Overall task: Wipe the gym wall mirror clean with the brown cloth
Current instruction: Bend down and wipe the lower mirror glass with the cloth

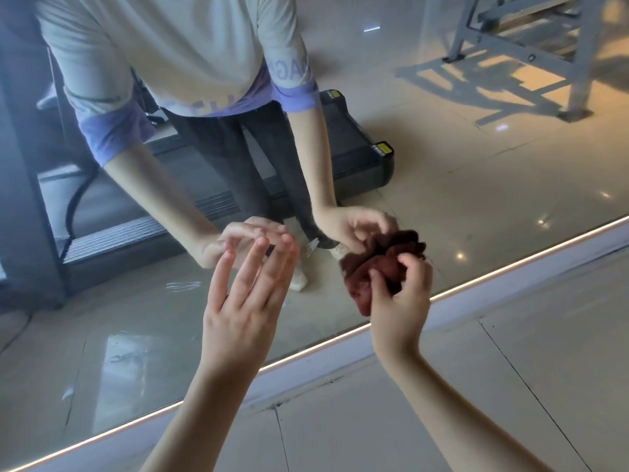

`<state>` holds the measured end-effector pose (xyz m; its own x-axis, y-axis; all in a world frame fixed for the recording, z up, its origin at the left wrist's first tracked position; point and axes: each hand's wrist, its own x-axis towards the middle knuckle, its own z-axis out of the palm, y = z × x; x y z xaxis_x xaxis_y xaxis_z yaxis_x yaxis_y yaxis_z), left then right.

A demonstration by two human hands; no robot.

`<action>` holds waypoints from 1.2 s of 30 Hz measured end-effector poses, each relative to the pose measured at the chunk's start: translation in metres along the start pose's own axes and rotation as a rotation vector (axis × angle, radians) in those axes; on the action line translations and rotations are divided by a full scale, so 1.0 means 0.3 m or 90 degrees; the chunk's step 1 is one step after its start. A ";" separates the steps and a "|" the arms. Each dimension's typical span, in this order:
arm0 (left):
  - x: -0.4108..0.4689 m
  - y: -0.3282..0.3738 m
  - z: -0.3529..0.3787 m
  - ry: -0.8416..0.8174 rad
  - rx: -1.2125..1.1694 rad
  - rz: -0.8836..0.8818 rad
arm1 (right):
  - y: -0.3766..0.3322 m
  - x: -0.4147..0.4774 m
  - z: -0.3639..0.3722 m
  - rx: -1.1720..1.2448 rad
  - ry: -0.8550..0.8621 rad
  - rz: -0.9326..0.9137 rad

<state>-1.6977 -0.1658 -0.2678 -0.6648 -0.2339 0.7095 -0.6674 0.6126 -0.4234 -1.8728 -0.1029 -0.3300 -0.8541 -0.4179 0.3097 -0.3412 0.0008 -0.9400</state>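
While the brown cloth (376,274) is sitting bunched into a crumpled wad low on the mirror (459,158), it is merging with its own reflection there, so it is lying right at the glass, close above the mirror's bottom edge. The right hand (398,301) is holding it from below and behind, its grip clenched around the wad with the thumb and curled fingers digging into the folds. To the left of it, and clear of the cloth, the left hand (245,301) is reaching up toward the glass with its grip released, the fingers straight and slightly spread, their tips nearly meeting the reflected ones. Faint pale streaks (183,286) are showing on the glass just left of that hand. Below both hands a thin light strip (510,267) is glowing along the foot of the mirror, and the tiled floor (510,386) is spreading out beneath the forearms. Within the reflection, a person in a pale shirt with purple cuffs is leaning forward, a dark treadmill (357,158) is standing behind them, and a grey metal frame (544,46) is casting shadows at the upper right.
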 end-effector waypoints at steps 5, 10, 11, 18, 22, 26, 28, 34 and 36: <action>0.001 -0.014 0.000 0.003 0.004 0.016 | -0.064 -0.048 0.052 -0.004 -0.133 -0.248; -0.019 -0.038 -0.007 0.000 0.001 0.020 | -0.003 0.009 0.026 -0.006 0.076 -0.010; -0.022 -0.039 -0.006 0.001 0.001 0.022 | -0.006 -0.010 0.039 0.000 0.087 0.027; -0.031 -0.044 -0.002 0.016 -0.005 0.019 | -0.053 -0.065 0.061 0.007 -0.042 -0.071; -0.029 -0.043 0.002 0.020 -0.017 0.020 | -0.041 -0.025 0.049 0.023 0.057 0.076; -0.036 -0.042 0.004 0.020 -0.016 0.015 | -0.067 -0.143 0.095 0.030 -0.078 0.031; -0.036 -0.050 0.001 0.016 -0.014 0.024 | -0.079 -0.136 0.089 0.028 -0.115 -0.008; -0.035 -0.070 -0.010 0.012 -0.031 0.042 | -0.146 -0.062 0.079 0.103 0.060 0.129; -0.038 -0.072 -0.012 0.010 -0.026 0.042 | -0.189 -0.117 0.102 0.094 0.015 0.097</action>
<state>-1.6746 -0.1735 -0.2647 -0.7016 -0.1797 0.6896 -0.6076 0.6564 -0.4471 -1.8115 -0.1161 -0.2921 -0.9009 -0.4018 0.1640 -0.1478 -0.0713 -0.9864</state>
